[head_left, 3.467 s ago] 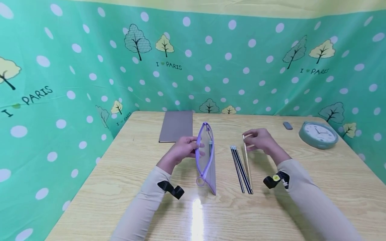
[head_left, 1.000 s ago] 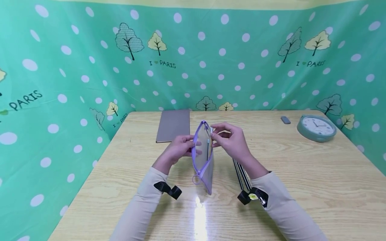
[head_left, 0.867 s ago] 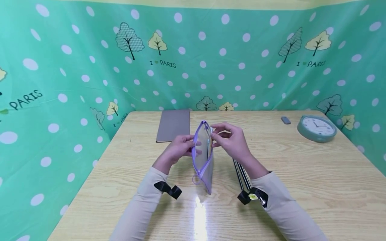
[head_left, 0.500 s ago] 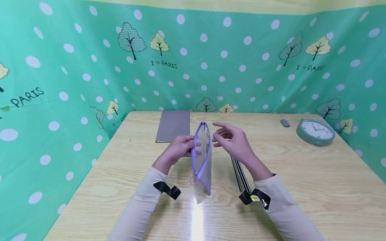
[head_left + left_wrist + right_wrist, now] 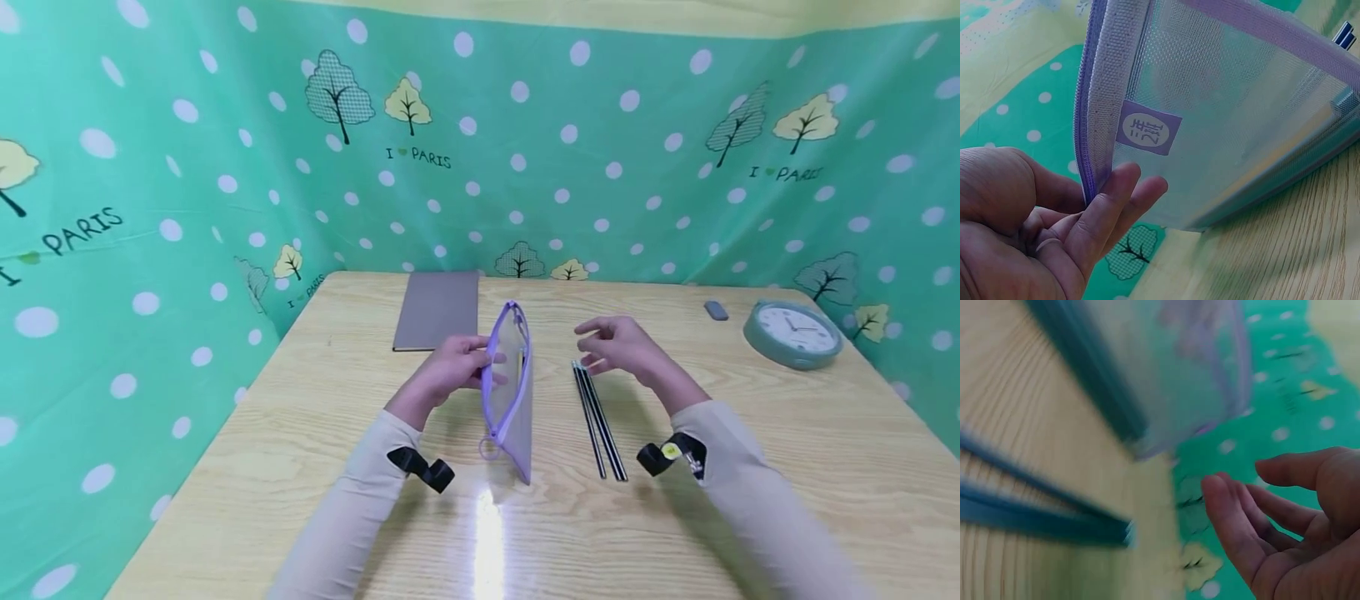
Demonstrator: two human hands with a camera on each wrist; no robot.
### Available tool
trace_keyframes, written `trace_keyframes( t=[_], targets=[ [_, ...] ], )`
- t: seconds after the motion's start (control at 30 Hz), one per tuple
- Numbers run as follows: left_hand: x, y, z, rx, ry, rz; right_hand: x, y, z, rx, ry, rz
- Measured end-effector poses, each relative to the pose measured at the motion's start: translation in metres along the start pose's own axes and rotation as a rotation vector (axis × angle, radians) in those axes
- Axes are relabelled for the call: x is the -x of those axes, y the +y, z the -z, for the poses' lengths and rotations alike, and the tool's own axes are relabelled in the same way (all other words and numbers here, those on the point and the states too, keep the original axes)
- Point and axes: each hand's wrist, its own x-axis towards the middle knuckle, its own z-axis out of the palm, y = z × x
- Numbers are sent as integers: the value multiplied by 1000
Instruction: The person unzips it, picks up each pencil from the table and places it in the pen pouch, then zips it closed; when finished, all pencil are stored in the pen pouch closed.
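A mesh zipper pouch with purple edging stands upright on the table, its zipper gaping. My left hand pinches the pouch's left zipper edge between thumb and fingers, seen closely in the left wrist view. Through the mesh, a yellowish stick and dark pencils lie along the pouch bottom. Right of the pouch, several dark striped pencils lie on the wood, close together at their far ends. My right hand hovers near those far ends, fingers loosely bent and apart, with nothing in them.
A grey notebook lies at the back left of the wooden table. Toward the back right are a small grey-blue object and a round teal clock. A green dotted curtain hangs behind.
My right hand lifted the light stick from beside the pencils, put it into the pouch and let go. It has since moved right, back over the pencils. My left hand keeps holding the pouch.
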Motion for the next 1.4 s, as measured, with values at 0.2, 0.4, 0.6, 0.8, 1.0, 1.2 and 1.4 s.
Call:
trace_keyframes(
  t=[0.2, 0.4, 0.6, 0.8, 1.0, 1.2, 1.4],
  targets=[
    [-1, -3, 2, 1, 0, 0, -27, 25, 2, 293, -55, -120],
    [0, 0, 0, 11, -6, 7, -32, 33, -2, 424, -39, -140],
    [-2, 2, -3, 1, -18, 11, -31, 42, -5, 474, 3, -117],
    [-4, -1, -3, -8, -21, 6, -34, 41, -13, 535, 39, -100],
    [-3, -5, -4, -2, -10, 8, -35, 42, -15, 520, 40, -109],
    [-3, -7, -6, -9, -24, 3, -24, 33, 3, 232, 59, -113],
    [-1, -1, -4, -2, -18, -5, -9, 3, 19, -4, 171, -3]
  ],
)
